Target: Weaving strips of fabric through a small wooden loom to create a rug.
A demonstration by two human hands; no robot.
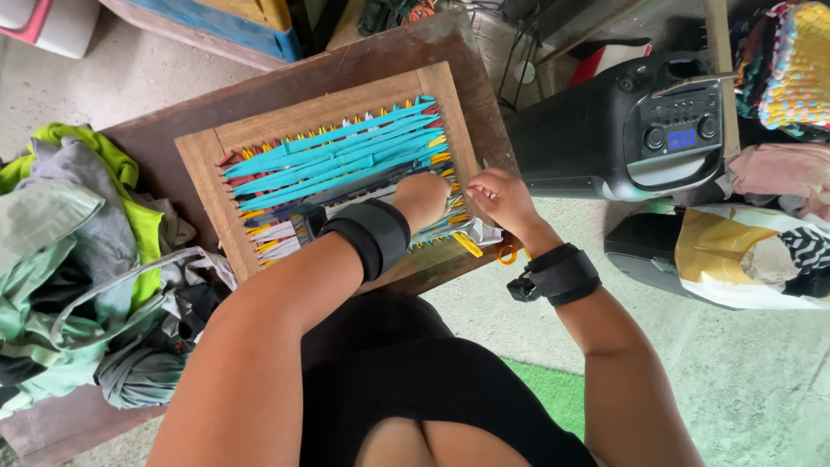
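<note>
Black-clad lap and bare forearms nearest; weaving is being worked on a wooden loom frame [201, 156].

Grey fabric strips [432, 229] at the frame's near right corner are being pinched by the left hand [421, 199] and the right hand [504, 199], fingers curled together. Turquoise strips [337, 156] are being held stretched across the frame, which is being carried by a brown table [173, 121], beside a heap of clothing [78, 259].

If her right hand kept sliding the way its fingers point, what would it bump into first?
Probably the left hand, close ahead of the right hand over the square wooden weaving frame strung with turquoise fabric strips; depth is unclear.
</note>
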